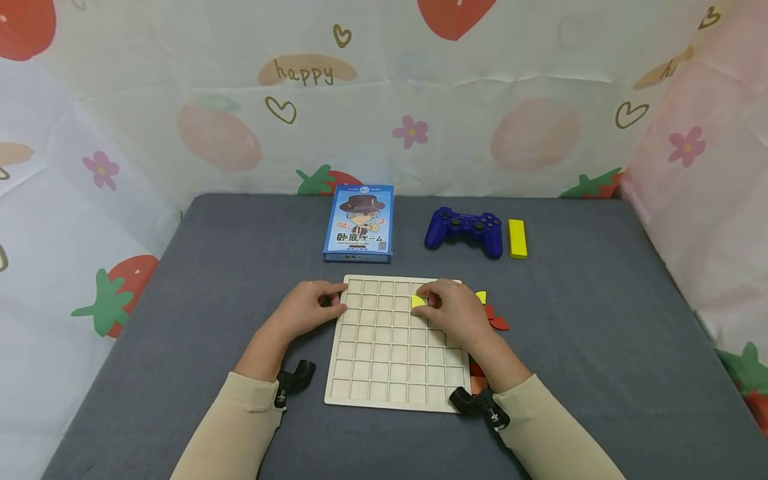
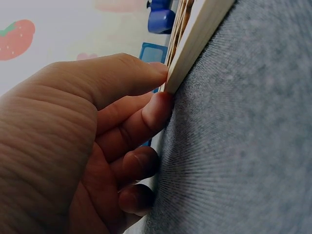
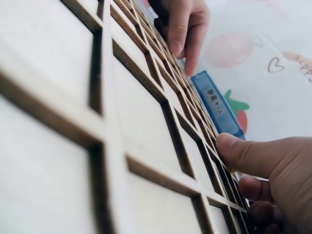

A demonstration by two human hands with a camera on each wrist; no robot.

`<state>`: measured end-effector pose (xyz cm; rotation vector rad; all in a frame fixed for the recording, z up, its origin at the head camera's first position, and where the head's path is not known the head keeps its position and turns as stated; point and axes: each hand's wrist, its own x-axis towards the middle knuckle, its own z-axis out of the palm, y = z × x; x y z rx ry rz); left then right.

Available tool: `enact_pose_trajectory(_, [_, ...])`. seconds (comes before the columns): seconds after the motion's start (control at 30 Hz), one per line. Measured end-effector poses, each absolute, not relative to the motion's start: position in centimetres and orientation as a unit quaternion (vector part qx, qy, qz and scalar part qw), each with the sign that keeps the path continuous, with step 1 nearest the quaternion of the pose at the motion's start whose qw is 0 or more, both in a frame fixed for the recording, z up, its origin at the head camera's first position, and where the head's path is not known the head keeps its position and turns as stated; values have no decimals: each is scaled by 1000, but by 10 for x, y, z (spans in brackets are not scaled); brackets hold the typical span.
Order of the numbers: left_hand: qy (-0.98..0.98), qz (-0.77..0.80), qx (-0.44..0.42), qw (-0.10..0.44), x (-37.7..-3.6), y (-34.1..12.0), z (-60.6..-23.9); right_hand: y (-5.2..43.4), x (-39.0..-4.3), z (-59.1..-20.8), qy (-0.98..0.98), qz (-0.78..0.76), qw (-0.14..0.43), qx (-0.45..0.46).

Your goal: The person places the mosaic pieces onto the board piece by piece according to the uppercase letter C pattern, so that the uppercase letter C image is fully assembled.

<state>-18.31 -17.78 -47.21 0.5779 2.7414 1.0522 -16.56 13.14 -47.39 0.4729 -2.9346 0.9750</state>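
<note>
A pale wooden grid board [image 1: 372, 353] lies flat on the table. At its upper left edge, my left hand [image 1: 307, 308] holds the rim [image 2: 192, 46] with thumb and index finger, the other fingers curled beside it. My right hand [image 1: 457, 310] is over the upper right part of the board, pinching a small yellow tile [image 1: 417, 301] between thumb and index finger at one of the cells. The right wrist view hides most of that tile behind the thumb. Red pieces [image 1: 499, 323], another yellow piece [image 1: 481, 297] and an orange piece [image 1: 478, 385] lie along the board's right side, partly covered by my right arm.
Behind the board stand a blue game box [image 1: 360, 223] with a cartoon figure, a dark blue game controller [image 1: 464, 230] and a yellow block [image 1: 517, 239]. Grey cloth [image 1: 198, 280] covers the table. A printed curtain [image 1: 384, 100] hangs along the back and sides.
</note>
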Motion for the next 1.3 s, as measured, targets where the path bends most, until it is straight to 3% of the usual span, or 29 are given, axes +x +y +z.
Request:
enact_pose_trajectory(0.73, [913,347,204,68,-187,-179,-471,130,-167,-470,-937,313,26,153])
enact_pose_trajectory(1.3, [912,352,192,84,-185,-179,-473,153,-164,-431,-908,402,18,114])
